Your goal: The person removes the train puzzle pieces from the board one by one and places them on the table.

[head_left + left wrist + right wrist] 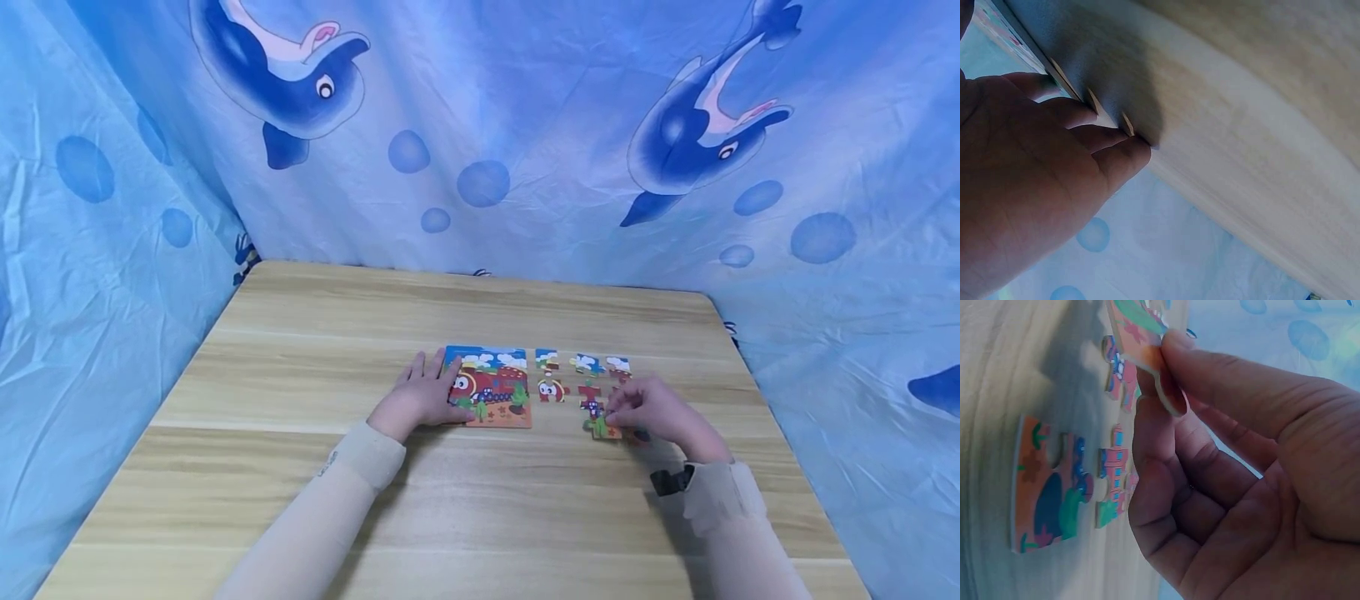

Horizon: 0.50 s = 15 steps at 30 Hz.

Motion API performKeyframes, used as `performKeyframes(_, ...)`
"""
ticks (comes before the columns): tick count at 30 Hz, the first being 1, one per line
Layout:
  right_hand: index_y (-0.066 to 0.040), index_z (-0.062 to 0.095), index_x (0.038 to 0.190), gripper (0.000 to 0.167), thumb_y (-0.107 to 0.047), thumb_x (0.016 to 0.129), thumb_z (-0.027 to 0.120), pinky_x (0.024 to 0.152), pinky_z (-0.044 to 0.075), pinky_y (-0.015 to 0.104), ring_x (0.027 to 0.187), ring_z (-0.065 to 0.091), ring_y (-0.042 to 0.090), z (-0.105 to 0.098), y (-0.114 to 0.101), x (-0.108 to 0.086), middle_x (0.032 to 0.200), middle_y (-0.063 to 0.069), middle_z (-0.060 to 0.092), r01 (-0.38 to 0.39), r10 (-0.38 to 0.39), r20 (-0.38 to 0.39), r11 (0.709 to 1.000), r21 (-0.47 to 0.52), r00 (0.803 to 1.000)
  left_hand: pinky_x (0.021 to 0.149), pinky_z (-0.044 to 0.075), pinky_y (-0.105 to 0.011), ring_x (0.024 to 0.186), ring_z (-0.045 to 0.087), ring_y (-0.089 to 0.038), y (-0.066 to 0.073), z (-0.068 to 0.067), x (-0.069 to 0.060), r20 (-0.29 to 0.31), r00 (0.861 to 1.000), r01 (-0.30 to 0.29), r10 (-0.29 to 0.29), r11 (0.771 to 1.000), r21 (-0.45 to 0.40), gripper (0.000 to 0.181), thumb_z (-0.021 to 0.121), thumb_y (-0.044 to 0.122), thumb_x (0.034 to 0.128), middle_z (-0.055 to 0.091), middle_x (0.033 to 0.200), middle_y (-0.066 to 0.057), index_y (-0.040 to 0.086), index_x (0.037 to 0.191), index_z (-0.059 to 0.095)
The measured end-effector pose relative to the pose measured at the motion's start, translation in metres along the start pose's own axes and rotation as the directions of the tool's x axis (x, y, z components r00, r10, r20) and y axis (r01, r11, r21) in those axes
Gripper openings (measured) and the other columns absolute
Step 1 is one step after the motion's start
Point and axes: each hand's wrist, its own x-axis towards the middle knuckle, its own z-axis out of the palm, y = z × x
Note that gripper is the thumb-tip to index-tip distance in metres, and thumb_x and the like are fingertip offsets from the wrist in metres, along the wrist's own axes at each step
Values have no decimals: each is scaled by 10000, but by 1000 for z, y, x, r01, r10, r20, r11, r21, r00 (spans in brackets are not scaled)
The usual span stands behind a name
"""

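Observation:
My left hand point(426, 395) rests palm down with spread fingers at the left side of a puzzle picture board point(501, 417), thumb along its lower edge. The board shows a red train under a blue sky. My right hand point(658, 414) pinches an orange and green puzzle piece point(604, 429) between thumb and fingers; in the right wrist view this piece point(1138, 334) is raised above the table. Other loose pieces lie around it: a train-face piece point(552, 390), a cloud piece point(587, 363) and, in the right wrist view, an orange corner piece point(1029, 506), partly hidden by my hand in the head view.
More loose pieces, among them a sky corner piece point(547, 357), lie right of the board on the wooden table point(480, 517). Blue dolphin-printed cloth point(555, 100) hangs behind and at both sides. A dark strap point(670, 481) circles my right wrist.

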Motion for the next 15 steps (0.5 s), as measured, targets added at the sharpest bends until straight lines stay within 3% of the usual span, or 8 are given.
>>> performKeyframes(4,-128,771,899,41,-143,887,807,619,499,377,736,608,249,3,2,1,871,33,682,-20,20,1,1000,-15,1000,1176,29,-606,1501,-96,-448,-3,4,4,8,1000,5,-5,1000,10,1130,622,769,837,-65,1690,-128,205,1655,83)
performKeyframes(12,-108,755,838,80,-142,881,813,521,498,354,616,589,234,11,1,6,817,49,660,-69,68,-25,996,-51,997,1178,86,-602,1504,-36,-460,9,-14,-15,14,1000,-6,6,1000,3,1066,661,677,879,6,1689,-167,143,1650,155)
performKeyframes(15,-100,749,820,93,-129,862,826,509,487,335,586,575,210,14,1,8,777,44,648,-75,72,-38,995,-64,997,1178,87,-600,1504,-33,-462,10,-15,-17,16,1000,-9,9,1000,2,1054,656,665,890,10,1688,-172,133,1649,153)
